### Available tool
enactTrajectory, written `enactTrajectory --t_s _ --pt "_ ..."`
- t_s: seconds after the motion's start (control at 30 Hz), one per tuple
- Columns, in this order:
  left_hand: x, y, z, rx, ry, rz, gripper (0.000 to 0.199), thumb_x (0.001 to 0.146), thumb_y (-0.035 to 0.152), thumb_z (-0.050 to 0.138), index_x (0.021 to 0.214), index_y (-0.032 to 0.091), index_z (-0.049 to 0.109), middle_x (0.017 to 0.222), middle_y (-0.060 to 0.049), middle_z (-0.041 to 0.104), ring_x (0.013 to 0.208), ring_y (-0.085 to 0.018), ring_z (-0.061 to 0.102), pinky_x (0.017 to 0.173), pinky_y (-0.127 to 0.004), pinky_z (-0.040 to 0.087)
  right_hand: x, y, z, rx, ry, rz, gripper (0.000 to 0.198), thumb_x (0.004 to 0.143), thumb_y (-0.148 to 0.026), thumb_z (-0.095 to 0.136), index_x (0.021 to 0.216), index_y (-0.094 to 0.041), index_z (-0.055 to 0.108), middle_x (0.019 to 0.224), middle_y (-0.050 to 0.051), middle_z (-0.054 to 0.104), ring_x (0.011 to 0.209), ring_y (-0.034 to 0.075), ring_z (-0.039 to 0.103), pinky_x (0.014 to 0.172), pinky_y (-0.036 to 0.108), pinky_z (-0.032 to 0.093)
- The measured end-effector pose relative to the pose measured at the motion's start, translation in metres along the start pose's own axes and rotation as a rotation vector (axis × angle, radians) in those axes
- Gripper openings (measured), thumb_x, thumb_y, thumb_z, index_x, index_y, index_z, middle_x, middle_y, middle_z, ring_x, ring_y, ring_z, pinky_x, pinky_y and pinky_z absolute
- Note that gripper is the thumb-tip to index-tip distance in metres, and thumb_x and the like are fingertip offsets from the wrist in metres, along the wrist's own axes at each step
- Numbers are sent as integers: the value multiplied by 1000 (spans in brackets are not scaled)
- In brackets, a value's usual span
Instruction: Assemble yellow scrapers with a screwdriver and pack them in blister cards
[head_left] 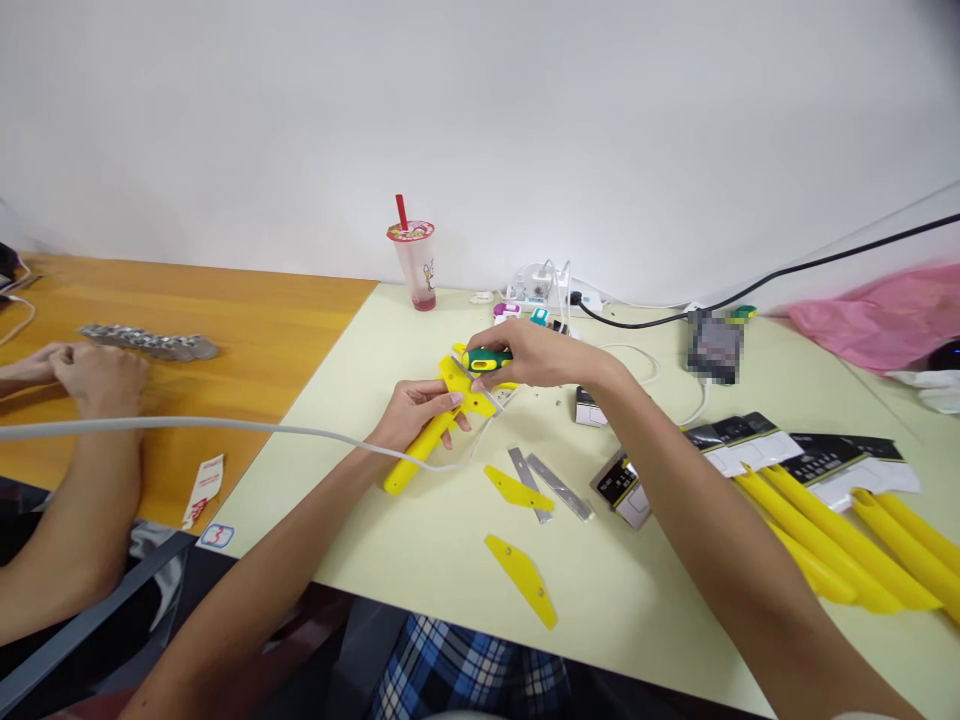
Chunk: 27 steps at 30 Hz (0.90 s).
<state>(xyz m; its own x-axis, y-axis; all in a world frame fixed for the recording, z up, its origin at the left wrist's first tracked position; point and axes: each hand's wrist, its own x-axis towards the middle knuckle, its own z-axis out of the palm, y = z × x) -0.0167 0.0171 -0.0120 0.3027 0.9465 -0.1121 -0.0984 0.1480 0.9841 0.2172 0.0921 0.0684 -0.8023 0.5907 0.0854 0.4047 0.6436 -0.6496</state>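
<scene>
My left hand (412, 408) is closed around a yellow scraper (412, 467) near its head, the handle slanting down to the left. A thin metal blade edge shows at the head. Fingers bent over that head, my right hand (536, 352) grips a green and yellow screwdriver (487, 361); I cannot make out where its tip is. Nearer me lie two loose yellow cover plates, an upper one (519, 490) and a lower one (523, 582). The upper plate overlaps a flat metal blade (517, 463), with another blade (561, 488) beside it.
Packaged yellow scrapers (847, 540) lie at the right. At the back stand a lidded cup (415, 265) and a power strip (551, 292) with cables. A white cable (262, 427) crosses in front of my left forearm. A co-worker's hands (97, 375) rest on the left table.
</scene>
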Motion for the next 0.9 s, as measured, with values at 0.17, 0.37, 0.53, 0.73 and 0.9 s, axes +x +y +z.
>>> enactTrajectory --t_s 0.17,0.37,0.53,0.73,0.9 --pt "0 3 -1 -28 19 2 48 74 50 95 98 10 84 70 -8 77 48 -16 66 43 -26 55 0 1 0 7 36 -7 25 90 -41 76 88 -23 60 77 -5 47 71 15 38 66 32 26" --pt "-1 6 1 -37 5 -4 45 75 48 93 97 10 83 69 -8 77 54 -19 70 42 -25 53 0 -1 1 43 86 -2 22 90 -40 76 96 -22 66 81 -4 51 74 16 40 68 31 30" --pt "-2 7 2 -47 -14 11 46 74 49 94 94 9 82 69 -8 77 48 -17 67 41 -25 52 2 -2 4 43 87 35 23 88 -40 79 97 -21 69 82 -3 55 75 16 42 68 31 30" --pt "-1 1 1 -52 -31 7 46 74 51 95 91 11 82 69 -7 77 42 -14 62 41 -25 53 3 1 4 52 38 38 30 89 -46 80 96 -20 69 80 -3 54 73 15 42 67 31 29" --pt "2 -7 0 -77 -43 7 44 76 52 94 90 12 83 68 -8 77 47 -16 66 43 -24 55 1 0 1 68 -10 37 29 90 -46 78 94 -21 65 79 -4 52 73 15 42 66 31 29"
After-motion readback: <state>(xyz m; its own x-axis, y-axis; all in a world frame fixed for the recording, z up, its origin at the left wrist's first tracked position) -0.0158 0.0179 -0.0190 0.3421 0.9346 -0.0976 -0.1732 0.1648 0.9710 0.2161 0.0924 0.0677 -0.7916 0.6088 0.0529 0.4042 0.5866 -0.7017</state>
